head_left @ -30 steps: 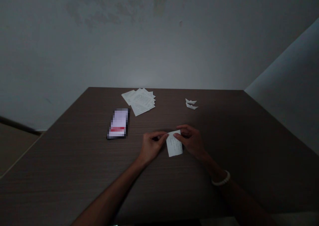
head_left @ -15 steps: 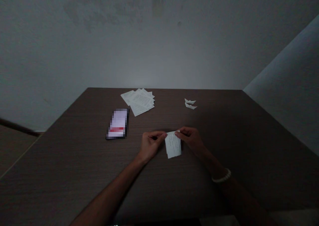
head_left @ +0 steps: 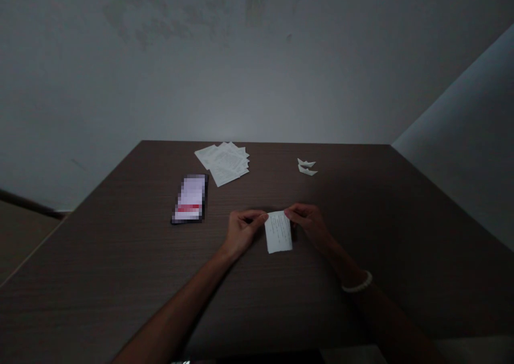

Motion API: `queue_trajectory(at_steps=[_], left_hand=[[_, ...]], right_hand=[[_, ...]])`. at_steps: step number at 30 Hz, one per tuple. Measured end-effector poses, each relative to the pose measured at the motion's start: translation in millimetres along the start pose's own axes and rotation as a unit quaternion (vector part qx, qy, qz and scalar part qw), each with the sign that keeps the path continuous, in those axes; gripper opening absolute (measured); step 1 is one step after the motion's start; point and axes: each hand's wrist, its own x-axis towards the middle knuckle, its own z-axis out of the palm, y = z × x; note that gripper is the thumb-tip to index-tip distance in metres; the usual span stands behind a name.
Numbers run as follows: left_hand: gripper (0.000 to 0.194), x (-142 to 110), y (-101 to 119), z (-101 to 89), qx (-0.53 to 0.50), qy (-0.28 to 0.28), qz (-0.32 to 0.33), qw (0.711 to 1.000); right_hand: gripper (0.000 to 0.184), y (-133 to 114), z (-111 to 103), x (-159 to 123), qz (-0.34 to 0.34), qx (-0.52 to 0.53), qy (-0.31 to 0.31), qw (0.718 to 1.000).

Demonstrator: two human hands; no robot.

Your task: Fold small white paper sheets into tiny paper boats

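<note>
One phone [head_left: 189, 198], its screen blurred, lies on the dark wood table [head_left: 120, 283], just left of a paper stack [head_left: 222, 163]. Nearer, the left hand [head_left: 243, 231] pinches the left edge of a white slip [head_left: 278, 232], while the right hand [head_left: 308, 222], wearing a white bracelet [head_left: 357, 283], pinches its top right corner. Farther right, near the table's far edge, sit two paper boats [head_left: 307, 167].
</note>
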Motion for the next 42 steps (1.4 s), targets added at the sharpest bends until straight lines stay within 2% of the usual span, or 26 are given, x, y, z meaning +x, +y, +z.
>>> queue_trajectory(at_steps=[8,14,19,23,32,42], left_hand=[[0.028,0.4,1.8,-0.2,0.007,0.021,0.0,1.0],[0.033,0.6,4.9,2.1,-0.006,0.027,-0.019,0.999],[0.039,-2.3,9.4,3.2,-0.007,0.0,-0.028,1.0],[0.038,-2.3,8.9,2.6,-0.008,-0.016,-0.029,0.999],[0.035,-2.2,5.8,1.7,0.001,-0.011,-0.023,1.0],[0.03,0.1,-1.3,0.2,-0.009,0.032,0.001,0.999]], right_hand=[[0.026,3.7,0.6,-1.1,-0.014,-0.023,0.016,1.0],[0.021,3.5,4.2,-3.1,-0.029,-0.043,0.07,0.996],[0.02,5.9,4.0,-1.7,-0.041,-0.061,0.111,0.991],[0.021,3.6,4.2,-1.7,-0.041,-0.046,0.112,0.992],[0.022,2.3,6.8,-3.0,-0.034,-0.014,0.109,0.993],[0.024,2.5,5.4,-2.7,-0.032,-0.015,0.071,0.997]])
